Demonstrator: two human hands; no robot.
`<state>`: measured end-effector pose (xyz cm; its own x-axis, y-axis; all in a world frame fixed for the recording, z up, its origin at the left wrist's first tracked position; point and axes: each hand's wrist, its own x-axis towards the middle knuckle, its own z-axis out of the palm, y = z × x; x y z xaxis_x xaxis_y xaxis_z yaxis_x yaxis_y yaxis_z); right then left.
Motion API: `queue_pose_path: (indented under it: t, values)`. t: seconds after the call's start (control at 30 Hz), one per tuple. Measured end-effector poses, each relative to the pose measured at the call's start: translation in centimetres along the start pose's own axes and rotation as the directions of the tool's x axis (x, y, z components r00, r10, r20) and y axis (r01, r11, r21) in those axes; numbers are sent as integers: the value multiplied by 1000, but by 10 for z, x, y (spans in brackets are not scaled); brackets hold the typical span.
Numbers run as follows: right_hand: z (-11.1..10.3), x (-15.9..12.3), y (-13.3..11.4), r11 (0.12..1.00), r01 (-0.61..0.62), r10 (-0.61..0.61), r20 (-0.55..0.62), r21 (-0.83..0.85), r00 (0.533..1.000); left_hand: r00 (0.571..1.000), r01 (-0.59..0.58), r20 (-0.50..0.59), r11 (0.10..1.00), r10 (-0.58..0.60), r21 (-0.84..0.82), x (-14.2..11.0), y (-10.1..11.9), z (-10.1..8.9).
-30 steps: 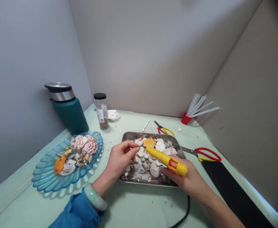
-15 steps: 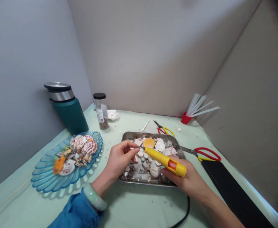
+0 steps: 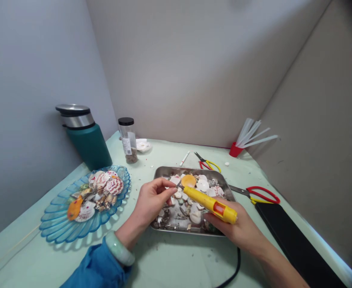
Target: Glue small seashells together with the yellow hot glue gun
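Observation:
My right hand (image 3: 234,228) is closed around a yellow glue gun (image 3: 204,200), its nozzle pointing left and away from me. At the nozzle tip, my left hand (image 3: 151,200) is pinched with thumb and forefinger together. Whatever sits between those fingertips is too small to make out. Both hands are above a metal tray (image 3: 190,233) of mixed seashells. A yellow-orange shell (image 3: 188,180) lies just beyond the nozzle, with a white shell (image 3: 202,185) to its right. The lower part of the glue gun is hidden by my right hand.
On the left stands a blue scalloped plate (image 3: 51,228) of shells, with a green bottle (image 3: 90,146) behind. A jar (image 3: 127,140), small pliers (image 3: 207,162), scissors (image 3: 255,193), a black slab (image 3: 296,244) and glue sticks (image 3: 250,132) surround the tray. A black cord (image 3: 238,264) runs in front.
The glue gun has shifted very slightly to the right, its nozzle staying close to my left fingertips. My left hand keeps the same pinch.

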<state>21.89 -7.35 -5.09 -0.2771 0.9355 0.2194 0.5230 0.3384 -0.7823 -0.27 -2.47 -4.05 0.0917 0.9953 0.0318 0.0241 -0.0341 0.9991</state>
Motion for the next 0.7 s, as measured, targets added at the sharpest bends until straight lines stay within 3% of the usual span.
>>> queue_pose_path:
  t: [0.7]
  values:
    - [0,0,-2,1000,2,-2,10,-22,1000,999,-34,2,999,34,-8,1,-2,-2]
